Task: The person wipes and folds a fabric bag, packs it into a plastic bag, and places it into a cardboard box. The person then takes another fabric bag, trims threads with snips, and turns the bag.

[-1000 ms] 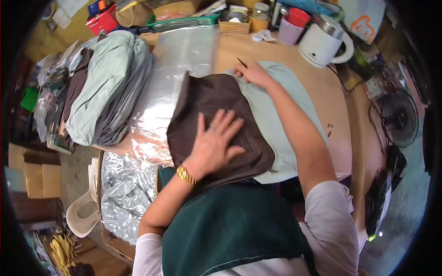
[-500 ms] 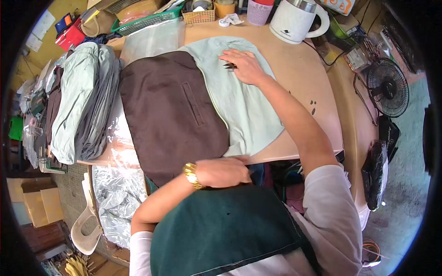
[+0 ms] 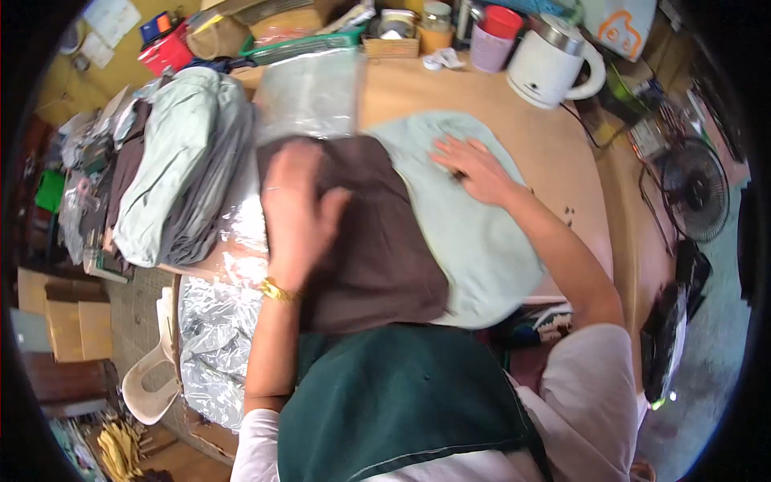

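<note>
A dark brown cloth panel (image 3: 369, 241) lies flat at the table's front, along a pale mint cloth panel (image 3: 474, 249) on its right. My left hand (image 3: 297, 213) is over the brown panel's left side, smeared by motion, with fingers stretched up and thumb apart; nothing shows in it. On the mint panel's upper part rests my right hand (image 3: 478, 170), its fingers spread over the cloth. A small dark pointed tool (image 3: 458, 174), looking like thread snips, pokes out from under that palm, mostly hidden.
A stack of folded mint and grey cloth pieces (image 3: 181, 161) sits at the left. Behind lie a clear plastic bag (image 3: 309, 92), a green basket (image 3: 301, 52), a pink cup (image 3: 491, 48) and a white kettle (image 3: 546, 68). A black fan (image 3: 695, 189) stands right.
My left hand has moved from the cloth's near edge up onto the brown panel's left side. My right hand stays on the mint panel. The whole view has shifted.
</note>
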Motion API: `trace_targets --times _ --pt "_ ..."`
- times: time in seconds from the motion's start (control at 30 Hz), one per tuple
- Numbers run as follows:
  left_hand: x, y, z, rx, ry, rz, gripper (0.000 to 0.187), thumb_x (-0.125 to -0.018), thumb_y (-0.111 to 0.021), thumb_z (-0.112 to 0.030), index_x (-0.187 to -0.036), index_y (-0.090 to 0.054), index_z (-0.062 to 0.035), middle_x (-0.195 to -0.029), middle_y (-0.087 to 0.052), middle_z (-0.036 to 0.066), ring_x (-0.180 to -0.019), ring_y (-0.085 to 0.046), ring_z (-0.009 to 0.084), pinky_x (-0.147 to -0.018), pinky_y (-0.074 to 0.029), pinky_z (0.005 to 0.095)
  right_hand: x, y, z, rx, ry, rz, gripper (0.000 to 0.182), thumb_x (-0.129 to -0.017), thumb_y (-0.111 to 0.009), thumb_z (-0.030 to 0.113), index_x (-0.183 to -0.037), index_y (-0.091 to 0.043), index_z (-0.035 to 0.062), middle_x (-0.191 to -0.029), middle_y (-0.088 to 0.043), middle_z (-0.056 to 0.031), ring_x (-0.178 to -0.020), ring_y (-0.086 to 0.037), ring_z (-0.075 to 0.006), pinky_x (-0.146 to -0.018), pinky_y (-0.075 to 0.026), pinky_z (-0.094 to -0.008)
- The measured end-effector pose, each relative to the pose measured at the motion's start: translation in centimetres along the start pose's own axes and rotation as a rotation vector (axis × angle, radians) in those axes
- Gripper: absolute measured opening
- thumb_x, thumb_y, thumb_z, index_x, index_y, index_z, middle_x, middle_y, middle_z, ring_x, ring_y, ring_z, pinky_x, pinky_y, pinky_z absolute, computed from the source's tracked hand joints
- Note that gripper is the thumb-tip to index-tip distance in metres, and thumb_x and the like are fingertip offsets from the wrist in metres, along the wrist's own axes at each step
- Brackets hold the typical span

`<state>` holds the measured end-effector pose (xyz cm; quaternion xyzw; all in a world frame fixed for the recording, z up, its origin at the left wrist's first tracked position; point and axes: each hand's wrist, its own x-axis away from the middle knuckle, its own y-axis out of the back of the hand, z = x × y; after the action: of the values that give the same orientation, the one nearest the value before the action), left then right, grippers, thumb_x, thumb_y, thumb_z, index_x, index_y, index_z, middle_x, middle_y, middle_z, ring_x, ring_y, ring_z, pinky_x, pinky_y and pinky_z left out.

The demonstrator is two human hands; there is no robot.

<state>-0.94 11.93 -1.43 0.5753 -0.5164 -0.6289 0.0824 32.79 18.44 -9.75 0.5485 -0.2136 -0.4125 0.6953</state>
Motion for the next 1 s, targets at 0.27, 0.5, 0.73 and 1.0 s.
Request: trace_targets --times 0.27,0.5,0.73,1.0 --pt "0.6 -1.8 9.8 0.311 0.788 0.497 0.063 -0.081 -0.073 -0.048 -0.116 -0.062 0.0034 -0.104 -0.068 0.024 -0.096 -0.067 0.0299 -0.082 -0.051 0.0373 -5.3 6.9 5.9 -0.287 -0.198 0.169 0.034 -0.087 -0.057 0.007 -0.121 -0.063 0.0083 -0.114 -0.067 -0.0128 -0.112 -0.062 -0.0295 -0.093 -0.047 -0.0392" --pt "0.3 0.5 4.8 0.688 0.535 0.083 0.02 -0.089 -0.066 -0.01 -0.097 -0.049 -0.0027 -0.086 -0.057 0.004 -0.078 -0.056 0.0152 -0.075 -0.046 0.0289 -16.3 2.0 15.4 -0.745 0.205 -0.069 0.026 -0.088 -0.069 0.027 -0.1 -0.066 0.0042 -0.072 -0.056 0.0032 -0.07 -0.052 -0.007 -0.063 -0.044 -0.026" --pt "4.9 7.8 8.4 0.551 0.771 -0.123 0.065 -0.084 -0.074 -0.022 -0.136 -0.045 0.0033 -0.099 -0.06 0.007 -0.077 -0.053 0.0089 -0.069 -0.047 0.0245 -12.8 4.1 16.8 -0.856 0.091 -0.071 0.021 -0.08 -0.075 0.018 -0.08 -0.064 0.0004 -0.063 -0.052 0.0009 -0.064 -0.045 -0.0065 -0.059 -0.039 -0.0277" --pt "2.8 7.5 6.6 1.11 0.857 -0.383 0.025 -0.094 -0.066 -0.029 -0.102 -0.071 -0.0055 -0.07 -0.059 -0.007 -0.054 -0.037 -0.0013 -0.049 -0.029 0.0178 -11.2 4.1 18.0 -0.775 0.098 -0.148 0.021 -0.078 -0.076 0.01 -0.078 -0.058 -0.001 -0.063 -0.049 -0.0004 -0.063 -0.045 -0.0074 -0.06 -0.039 -0.0269"
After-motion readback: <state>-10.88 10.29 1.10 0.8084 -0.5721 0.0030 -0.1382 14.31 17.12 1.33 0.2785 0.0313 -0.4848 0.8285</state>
